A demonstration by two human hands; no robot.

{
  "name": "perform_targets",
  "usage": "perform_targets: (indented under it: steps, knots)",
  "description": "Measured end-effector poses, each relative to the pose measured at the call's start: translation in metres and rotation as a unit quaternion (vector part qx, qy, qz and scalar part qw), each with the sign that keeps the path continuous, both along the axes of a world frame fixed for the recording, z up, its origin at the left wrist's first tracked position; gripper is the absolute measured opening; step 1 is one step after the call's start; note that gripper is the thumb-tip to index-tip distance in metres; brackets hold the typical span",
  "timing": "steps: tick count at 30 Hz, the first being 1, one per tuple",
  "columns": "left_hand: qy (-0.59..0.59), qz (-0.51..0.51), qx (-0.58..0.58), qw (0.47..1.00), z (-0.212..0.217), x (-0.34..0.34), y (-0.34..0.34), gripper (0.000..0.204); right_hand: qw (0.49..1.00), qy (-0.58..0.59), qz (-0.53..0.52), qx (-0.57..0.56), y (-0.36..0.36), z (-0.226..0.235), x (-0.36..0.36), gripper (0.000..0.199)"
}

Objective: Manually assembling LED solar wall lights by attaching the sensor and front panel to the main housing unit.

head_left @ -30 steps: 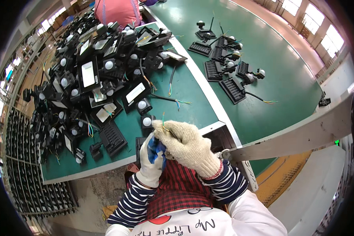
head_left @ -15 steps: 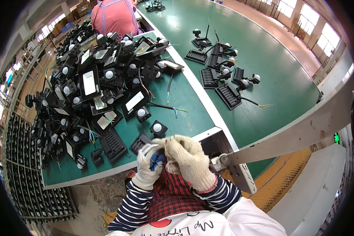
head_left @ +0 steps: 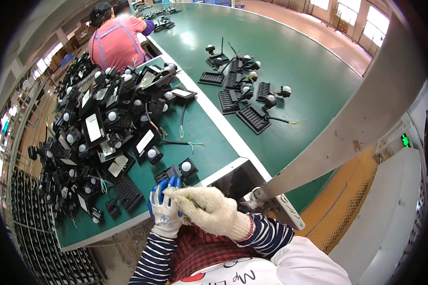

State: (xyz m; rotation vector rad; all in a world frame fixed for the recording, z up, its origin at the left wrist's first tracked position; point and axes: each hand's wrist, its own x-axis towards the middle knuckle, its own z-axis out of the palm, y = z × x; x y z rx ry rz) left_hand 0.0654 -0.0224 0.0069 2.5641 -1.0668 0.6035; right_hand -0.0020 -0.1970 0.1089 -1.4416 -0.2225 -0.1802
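My left hand (head_left: 165, 209), in a white glove with blue-coated fingers, is held up at the near table edge with its fingers stretched. My right hand (head_left: 209, 209), in a cream knitted glove, is closed, and its fingertips press against the fingers of the left glove. What it pinches, if anything, is hidden. Just beyond the hands, a black floodlight with a white domed sensor (head_left: 186, 167) lies on the green table (head_left: 209, 164), partly covered by the left fingers. Another floodlight (head_left: 128, 192) rests face down to the left.
A large heap of black floodlights (head_left: 95, 128) with loose wires fills the table's left. Several more (head_left: 245, 95) lie on the green surface beyond the white rail (head_left: 214, 111). A slanting metal beam (head_left: 337, 137) stands at right. A person in pink (head_left: 116, 42) sits at the far end.
My left hand has moved left, its fingers now straightened with the back of the glove showing. The right hand has followed and turned toward it. My view has shifted, showing more of the co-worker.
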Motion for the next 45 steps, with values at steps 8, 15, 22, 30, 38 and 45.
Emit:
perform_targets:
  steps: [8,15,22,30,38,45]
  knots:
    - [-0.05,-0.136,-0.153,0.978,0.059,0.042,-0.088,0.058,0.972,-0.099,-0.123,-0.175,-0.048,-0.002,-0.055,0.049]
    - [0.016,-0.277,-0.046,0.96,0.055,0.029,-0.208,0.07,0.95,0.051,-0.041,-0.305,-0.074,-0.021,-0.094,0.04]
    - [0.093,-0.304,0.099,0.943,0.024,0.016,-0.263,0.064,0.927,0.108,-0.022,-0.358,-0.076,-0.033,-0.09,0.032]
    - [0.228,-0.173,0.112,0.951,0.042,0.039,-0.258,0.085,0.901,0.148,0.014,-0.407,-0.079,-0.041,-0.075,0.039]
    - [0.247,-0.155,0.138,0.947,0.043,0.045,-0.256,0.085,0.901,0.159,-0.292,-0.28,-0.136,-0.055,-0.148,0.047]
    - [0.242,-0.164,0.136,0.947,0.038,0.039,-0.262,0.083,0.84,0.214,-0.449,-0.216,-0.182,-0.049,-0.05,0.04]
